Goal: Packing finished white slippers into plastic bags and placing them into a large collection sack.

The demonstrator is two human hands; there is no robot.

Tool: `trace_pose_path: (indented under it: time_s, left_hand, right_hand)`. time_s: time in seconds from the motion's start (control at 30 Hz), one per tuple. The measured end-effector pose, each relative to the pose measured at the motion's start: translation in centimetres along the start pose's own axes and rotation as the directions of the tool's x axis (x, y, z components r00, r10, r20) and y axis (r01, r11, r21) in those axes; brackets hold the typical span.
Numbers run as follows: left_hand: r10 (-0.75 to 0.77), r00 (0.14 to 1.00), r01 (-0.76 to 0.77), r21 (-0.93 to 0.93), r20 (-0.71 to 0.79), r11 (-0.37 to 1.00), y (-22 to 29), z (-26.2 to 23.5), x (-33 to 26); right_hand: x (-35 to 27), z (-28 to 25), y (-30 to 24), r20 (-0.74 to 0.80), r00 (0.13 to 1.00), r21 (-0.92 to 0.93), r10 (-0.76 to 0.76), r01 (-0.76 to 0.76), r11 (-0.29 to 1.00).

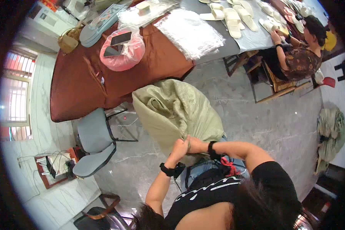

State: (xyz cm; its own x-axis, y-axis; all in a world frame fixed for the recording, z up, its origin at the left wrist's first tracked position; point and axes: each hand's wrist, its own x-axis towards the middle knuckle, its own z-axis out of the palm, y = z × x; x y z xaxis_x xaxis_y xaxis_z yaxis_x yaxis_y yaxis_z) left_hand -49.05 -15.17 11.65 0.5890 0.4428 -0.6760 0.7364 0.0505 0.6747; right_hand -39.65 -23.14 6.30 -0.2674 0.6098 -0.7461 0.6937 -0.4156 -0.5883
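Observation:
A large olive-green woven sack (197,111) stands bulging in front of me, its upper part folded and creased. My left hand (179,148) and my right hand (196,145) meet at the sack's near edge. Both are closed on the gathered fabric, with the knuckles close together. What the sack contains is hidden. Dark bands circle both of my wrists.
A brown-covered table (76,84) beyond the sack bears a pink basin (122,63) with two phones on it. Clear plastic bags (189,32) and pale slippers (232,23) lie on tables farther back. A grey chair (94,130) stands left; a seated person (301,57) handles slippers at the right.

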Motion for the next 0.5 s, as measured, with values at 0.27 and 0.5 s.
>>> trace_pose_path:
  time_s: [0.27,0.5]
  left_hand:
    - [0.276,0.960,-0.277,-0.012,-0.055,0.961,0.2,-0.5,-1.8]
    - [0.681,0.732,-0.528,0.649,0.022,0.548,-1.2,0.9,5.4]
  right_hand:
    - [-2.1,-0.9,5.7,-0.425,0.904,0.868,0.048,0.392,0.307]
    - [-4.5,0.8,5.6,-0.540,0.840,0.699,-0.054,0.484,0.526]
